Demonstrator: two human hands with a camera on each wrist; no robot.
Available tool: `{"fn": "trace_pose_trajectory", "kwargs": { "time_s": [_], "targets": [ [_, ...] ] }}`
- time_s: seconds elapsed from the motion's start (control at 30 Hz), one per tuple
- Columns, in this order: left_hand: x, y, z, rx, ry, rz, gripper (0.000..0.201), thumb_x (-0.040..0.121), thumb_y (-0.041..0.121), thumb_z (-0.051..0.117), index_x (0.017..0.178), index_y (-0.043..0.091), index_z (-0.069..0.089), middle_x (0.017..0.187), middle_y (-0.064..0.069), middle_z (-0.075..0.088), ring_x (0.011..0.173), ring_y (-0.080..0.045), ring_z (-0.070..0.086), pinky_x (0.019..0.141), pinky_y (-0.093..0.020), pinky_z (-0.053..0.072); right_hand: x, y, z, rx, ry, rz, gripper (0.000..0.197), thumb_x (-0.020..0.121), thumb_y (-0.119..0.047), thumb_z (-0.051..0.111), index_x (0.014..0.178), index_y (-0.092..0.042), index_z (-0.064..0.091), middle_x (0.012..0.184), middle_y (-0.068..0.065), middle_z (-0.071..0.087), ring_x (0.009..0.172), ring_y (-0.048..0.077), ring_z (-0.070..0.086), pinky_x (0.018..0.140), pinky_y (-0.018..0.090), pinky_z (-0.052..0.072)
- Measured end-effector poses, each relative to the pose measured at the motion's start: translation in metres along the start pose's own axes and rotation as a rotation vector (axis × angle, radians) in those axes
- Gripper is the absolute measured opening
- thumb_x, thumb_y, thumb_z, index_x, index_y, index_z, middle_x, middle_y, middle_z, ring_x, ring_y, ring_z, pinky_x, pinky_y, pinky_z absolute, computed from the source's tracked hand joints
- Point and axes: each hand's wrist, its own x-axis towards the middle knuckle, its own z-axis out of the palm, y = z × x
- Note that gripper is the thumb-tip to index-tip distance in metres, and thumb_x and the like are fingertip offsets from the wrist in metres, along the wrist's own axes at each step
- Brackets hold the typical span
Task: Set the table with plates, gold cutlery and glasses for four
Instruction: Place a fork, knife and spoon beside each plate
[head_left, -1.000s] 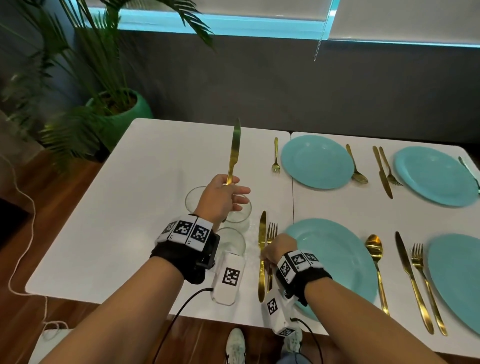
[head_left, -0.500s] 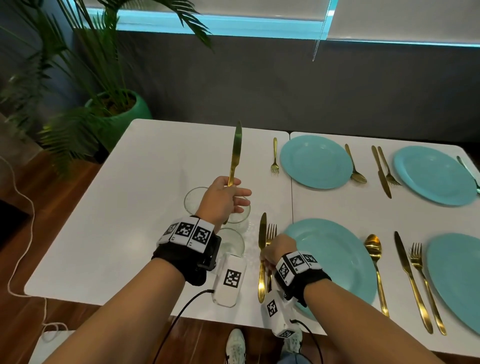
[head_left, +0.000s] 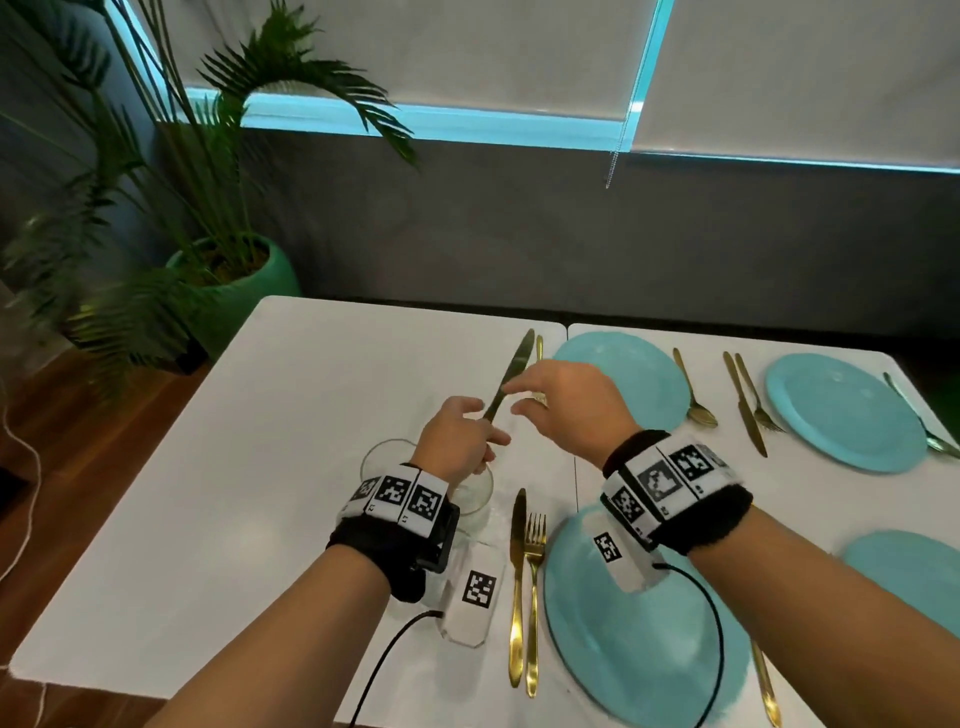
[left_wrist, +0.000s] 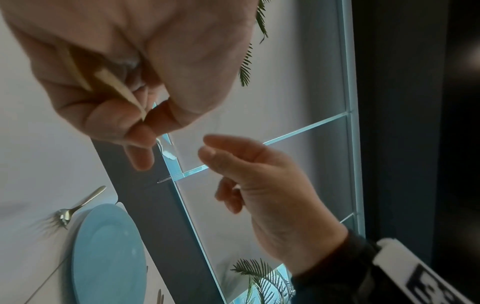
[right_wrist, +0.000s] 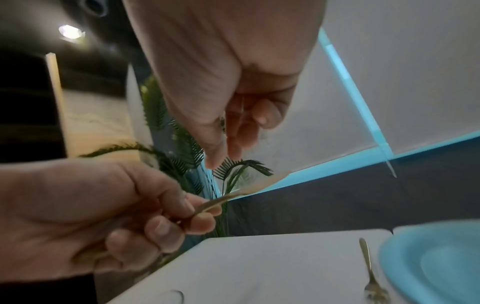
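Observation:
My left hand grips the handle of a gold knife above the white table, its blade slanting up and away. In the left wrist view the handle lies between curled fingers. My right hand hovers by the blade with relaxed fingers and holds nothing; the right wrist view shows its fingertips just above the blade, apart from it. Two clear glasses stand under my left wrist. A teal plate with a knife and fork lies near me.
Another teal plate sits far across, a gold fork on its left, a spoon on its right. Two more plates with cutlery lie to the right. A potted palm stands past the table's left corner.
My right hand has left the near cutlery and risen toward the held knife's blade. My left hand has carried the knife farther out and tilted it to the right.

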Motion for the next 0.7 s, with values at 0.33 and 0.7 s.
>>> {"fn": "trace_pose_trajectory", "kwargs": {
  "time_s": [0.33, 0.7],
  "targets": [
    [0.039, 0.029, 0.013, 0.273, -0.085, 0.022, 0.049, 0.084, 0.014, 0.06, 0.129, 0.016, 0.041, 0.104, -0.007, 0.07, 0.081, -0.017, 0.063, 0.066, -0.026, 0.048, 0.051, 0.04, 0.009, -0.265, -0.211, -0.198, 0.023, 0.094, -0.028, 0.054, 0.109, -0.025, 0.071, 0.1, -0.002, 0.069, 0.095, 0.014, 0.055, 0.082, 0.03, 0.051],
    [0.102, 0.056, -0.028, 0.103, 0.246, 0.072, 0.03, 0.091, 0.021, 0.053, 0.12, 0.017, 0.052, 0.117, -0.007, 0.06, 0.106, -0.022, 0.059, 0.096, -0.037, 0.049, 0.158, 0.097, 0.057, 0.153, -0.356, 0.702, 0.051, 0.087, -0.048, 0.058, 0.115, -0.006, 0.058, 0.118, 0.007, 0.063, 0.107, 0.023, 0.06, 0.089, 0.029, 0.046]
  ]
}}
